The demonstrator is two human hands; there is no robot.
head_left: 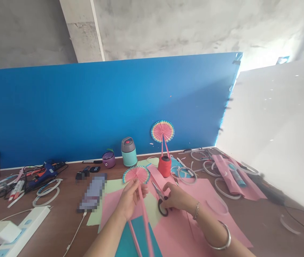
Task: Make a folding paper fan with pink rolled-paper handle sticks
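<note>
My left hand [130,200] is closed on a pleated paper fan [136,174], pink with a yellow and blue edge. It grips the fan near its base, where two long pink strips [144,214] hang down toward me. To the right, my right hand [175,196] has its fingers curled at the black handles of a pair of scissors [162,200], whose blades point up and left. Beneath both hands lie pink paper [173,232], green paper [152,203] and a blue sheet [141,235].
A finished-looking round fan [162,131] stands in a red thread spool [165,166] by the blue partition [101,107]. Nearby are a teal flask [129,153], a purple pot [108,159], a blurred phone [92,192], a glue gun [45,173], a power strip [23,228] and white coils [186,175].
</note>
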